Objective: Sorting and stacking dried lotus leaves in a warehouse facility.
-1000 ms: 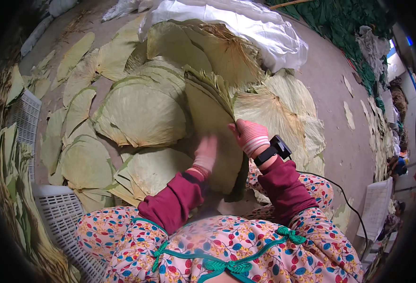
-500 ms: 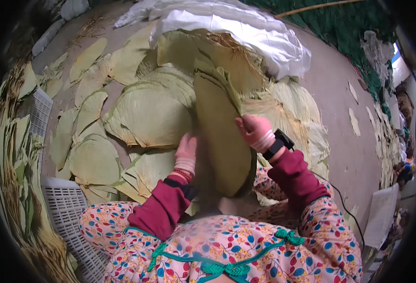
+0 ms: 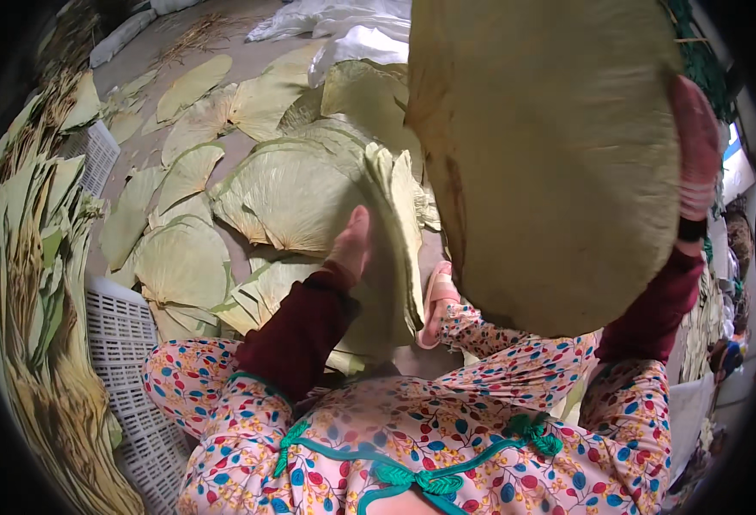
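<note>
A large flat dried leaf (image 3: 550, 172), dull green with a brown streak along its left side, is raised at the right. It looks like a lotus leaf. My right hand (image 3: 695, 150), in a pink glove with white bands, grips its right rim; the leaf covers part of the fingers. Below and to the left, a stack of folded dried leaves (image 3: 404, 236) stands on edge, its pale layers showing. My left hand (image 3: 352, 242) is against the left side of this stack, thumb side up, most of its fingers hidden.
Overlapping dried leaves (image 3: 284, 193) fan across the floor ahead and to the left. A white plastic basket (image 3: 125, 352) and a tall bundle of folded leaves (image 3: 39, 318) stand at my left. White sheeting (image 3: 361, 43) lies at the far side. A foot in a pink slipper (image 3: 436, 305) is near the stack.
My right hand has moved up and right, bringing the large leaf close to the camera. The folded stack is now beside my left hand, which has shifted slightly right.
</note>
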Demonstrator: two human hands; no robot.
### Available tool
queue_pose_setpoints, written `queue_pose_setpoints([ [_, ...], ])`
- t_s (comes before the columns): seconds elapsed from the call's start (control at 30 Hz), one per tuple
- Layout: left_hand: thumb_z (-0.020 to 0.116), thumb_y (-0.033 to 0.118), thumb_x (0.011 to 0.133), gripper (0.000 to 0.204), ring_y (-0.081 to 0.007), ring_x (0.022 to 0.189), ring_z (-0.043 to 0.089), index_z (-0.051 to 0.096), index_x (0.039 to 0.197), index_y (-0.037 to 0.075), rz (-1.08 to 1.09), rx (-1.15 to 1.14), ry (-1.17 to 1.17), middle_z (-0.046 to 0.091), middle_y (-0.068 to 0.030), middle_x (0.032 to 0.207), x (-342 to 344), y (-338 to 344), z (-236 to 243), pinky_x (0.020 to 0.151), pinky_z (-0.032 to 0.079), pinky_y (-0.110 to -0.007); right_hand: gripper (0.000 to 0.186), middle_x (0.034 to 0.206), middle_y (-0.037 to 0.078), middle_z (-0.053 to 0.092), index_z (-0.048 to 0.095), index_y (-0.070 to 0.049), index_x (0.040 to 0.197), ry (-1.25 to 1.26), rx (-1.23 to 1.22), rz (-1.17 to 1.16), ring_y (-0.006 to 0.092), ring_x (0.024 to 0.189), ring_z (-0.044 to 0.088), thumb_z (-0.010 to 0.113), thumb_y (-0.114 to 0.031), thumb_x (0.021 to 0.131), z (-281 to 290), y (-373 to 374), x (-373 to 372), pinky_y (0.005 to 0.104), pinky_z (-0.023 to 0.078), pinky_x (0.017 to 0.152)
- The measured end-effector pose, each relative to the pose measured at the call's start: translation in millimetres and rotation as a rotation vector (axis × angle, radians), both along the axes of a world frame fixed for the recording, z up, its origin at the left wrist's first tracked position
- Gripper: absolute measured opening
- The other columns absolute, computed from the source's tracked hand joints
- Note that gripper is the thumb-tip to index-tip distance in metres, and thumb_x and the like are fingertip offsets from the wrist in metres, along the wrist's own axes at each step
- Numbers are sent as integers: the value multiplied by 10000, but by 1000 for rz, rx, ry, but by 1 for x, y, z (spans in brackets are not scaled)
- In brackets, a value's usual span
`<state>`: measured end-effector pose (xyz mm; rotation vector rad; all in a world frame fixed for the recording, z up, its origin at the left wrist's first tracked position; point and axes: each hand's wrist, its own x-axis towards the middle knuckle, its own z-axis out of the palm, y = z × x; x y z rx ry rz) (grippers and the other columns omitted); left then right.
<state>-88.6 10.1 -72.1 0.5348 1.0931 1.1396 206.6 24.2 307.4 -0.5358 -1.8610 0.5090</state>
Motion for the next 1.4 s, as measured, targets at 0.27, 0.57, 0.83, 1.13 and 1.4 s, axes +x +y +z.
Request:
queue_pose_setpoints([
  [0.27,399,508,868,690,-310,1086,465,317,1268,-48,294,137,384,449,-229,1207,-25,12,7,915,380,-337,183,995,66,614,589,-16,1018,-216,223,-282,145,860,588,489,-93,885,-55,17,-10,251,458,754],
  [0.57,570,349,838,638,-253,1089,460,288,1298,8,196,385,69,427,-178,1229,-49,-28,-11,914,367,-337,266,586,-72,327,446,-58,648,-270,-426,32,32,542,299,526,-164,878,-125,2,-155,229,247,453],
  [0.83,547,147,819,391,-201,979,542,468,1183,29,185,547,-178,538,-90,1122,-131,-43,50,850,451,-296,154,674,-59,464,532,-51,779,231,-627,21,37,605,402,511,-155,890,-120,-17,-119,190,321,522],
  [1.13,705,141,719,314,-145,756,607,600,999,46,-10,633,908,647,-68,852,-104,-65,131,679,472,-264,325,920,79,588,570,-94,940,-672,192,-259,278,837,560,684,-240,673,-221,-34,-128,366,444,729],
  [1.4,594,268,727,293,-352,813,578,576,994,147,-341,380,1390,610,-163,841,-68,-71,90,693,468,-406,224,815,67,576,557,-112,783,-661,168,-196,264,798,548,663,-218,616,-254,-43,-186,370,423,744],
])
